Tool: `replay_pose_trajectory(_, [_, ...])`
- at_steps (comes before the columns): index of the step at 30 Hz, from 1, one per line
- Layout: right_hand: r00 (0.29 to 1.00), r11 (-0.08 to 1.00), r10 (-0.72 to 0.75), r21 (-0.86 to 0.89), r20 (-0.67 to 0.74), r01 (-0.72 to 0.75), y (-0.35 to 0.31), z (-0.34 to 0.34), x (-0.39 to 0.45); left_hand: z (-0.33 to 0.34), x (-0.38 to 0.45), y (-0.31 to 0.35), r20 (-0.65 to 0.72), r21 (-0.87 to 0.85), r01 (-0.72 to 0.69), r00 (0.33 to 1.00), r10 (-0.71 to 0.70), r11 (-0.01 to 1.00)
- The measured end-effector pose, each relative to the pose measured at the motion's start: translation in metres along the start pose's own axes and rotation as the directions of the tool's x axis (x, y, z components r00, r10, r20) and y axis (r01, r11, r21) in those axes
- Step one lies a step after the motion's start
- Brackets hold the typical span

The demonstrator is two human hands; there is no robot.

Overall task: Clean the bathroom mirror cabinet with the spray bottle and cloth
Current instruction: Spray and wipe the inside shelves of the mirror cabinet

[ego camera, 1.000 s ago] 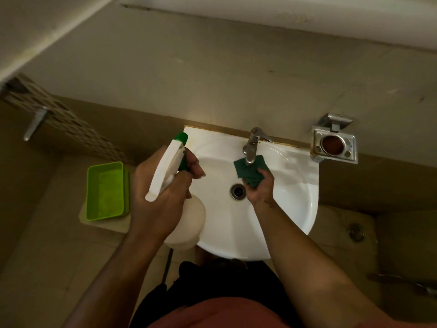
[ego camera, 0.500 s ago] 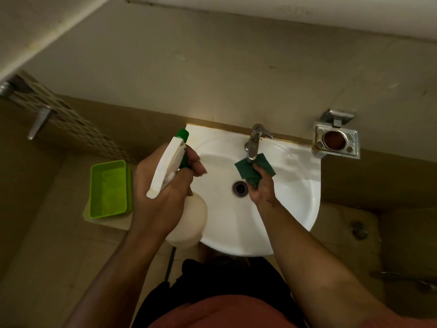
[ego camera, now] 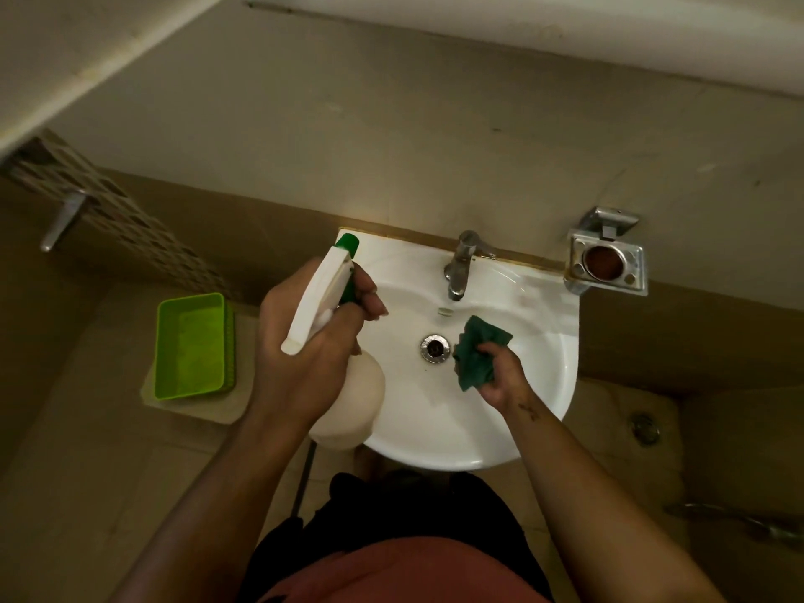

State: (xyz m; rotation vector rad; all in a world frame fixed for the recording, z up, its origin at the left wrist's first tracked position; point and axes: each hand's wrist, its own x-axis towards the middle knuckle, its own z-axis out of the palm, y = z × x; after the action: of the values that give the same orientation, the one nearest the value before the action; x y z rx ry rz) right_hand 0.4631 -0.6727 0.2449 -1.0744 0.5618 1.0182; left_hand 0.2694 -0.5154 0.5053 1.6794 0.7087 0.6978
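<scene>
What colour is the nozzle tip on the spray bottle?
Green; the nozzle tip tops a white spray bottle, seen in the head view.

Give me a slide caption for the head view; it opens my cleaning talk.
Left hand holds spray bottle, right hand grips green cloth over the sink.

I can't read any words, numbers or signs here. The bottle (ego camera: 348, 393) I hold has no label that I can see. There is a small dark mark on my right wrist, but it is too tiny and blurry to read.
</scene>
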Motion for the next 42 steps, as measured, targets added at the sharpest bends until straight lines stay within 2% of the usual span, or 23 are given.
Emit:
replay_pose_trajectory(2, [0.999,0.996,0.030,-0.081,-0.022,-0.032,-0.006,0.005,-0.005,0.001,0.001,0.000,0.006,-0.009,-0.001,1.000,0.001,1.000])
replay_pose_trajectory(5, [0.998,0.963,0.066,-0.264,0.025,-0.057,-0.015,0.013,-0.008,0.004,0.002,-0.002,0.003,-0.004,0.003,1.000,-0.003,1.000])
replay_pose_trajectory(8, [0.997,0.859,0.038,-0.512,0.069,0.003,-0.021,0.020,-0.006,0.006,0.003,-0.002,0.010,-0.014,-0.003,1.000,0.003,1.000])
replay_pose_trajectory(11, [0.994,0.755,-0.054,-0.647,0.098,0.105,-0.025,0.024,-0.002,0.006,0.004,-0.002,0.014,0.003,-0.021,1.000,0.021,1.000])
replay_pose_trajectory(14, [0.983,0.594,-0.157,-0.786,0.092,0.168,-0.027,0.030,0.001,0.006,0.005,-0.003,0.008,0.001,-0.020,1.000,0.020,1.000])
replay_pose_trajectory(18, [0.963,0.320,-0.256,-0.933,0.080,0.163,-0.030,0.039,-0.002,0.004,0.004,-0.004,0.008,0.021,-0.025,1.000,0.025,0.999])
replay_pose_trajectory(21, [0.956,0.161,-0.285,-0.979,0.072,0.122,-0.031,0.046,-0.005,0.003,0.003,-0.005,0.001,0.019,-0.018,1.000,0.018,1.000])
replay_pose_trajectory(26, [0.957,0.030,-0.285,-0.997,0.057,0.068,-0.027,0.050,0.004,0.004,0.002,-0.006,0.000,0.025,-0.007,1.000,0.007,1.000])
replay_pose_trajectory(29, [0.954,-0.013,-0.298,-0.999,0.044,0.042,-0.024,0.050,0.009,0.005,0.002,-0.006,0.000,0.021,-0.007,1.000,0.007,1.000])
replay_pose_trajectory(36, [0.939,-0.030,-0.343,-0.999,-0.007,-0.018,-0.021,0.039,0.010,0.006,0.003,-0.007,-0.019,0.028,0.012,1.000,-0.012,1.000])
replay_pose_trajectory(42, [0.954,-0.213,-0.297,-0.977,0.048,-0.017,-0.029,0.032,0.002,0.008,0.004,-0.007,-0.007,0.016,0.022,1.000,-0.022,1.000])
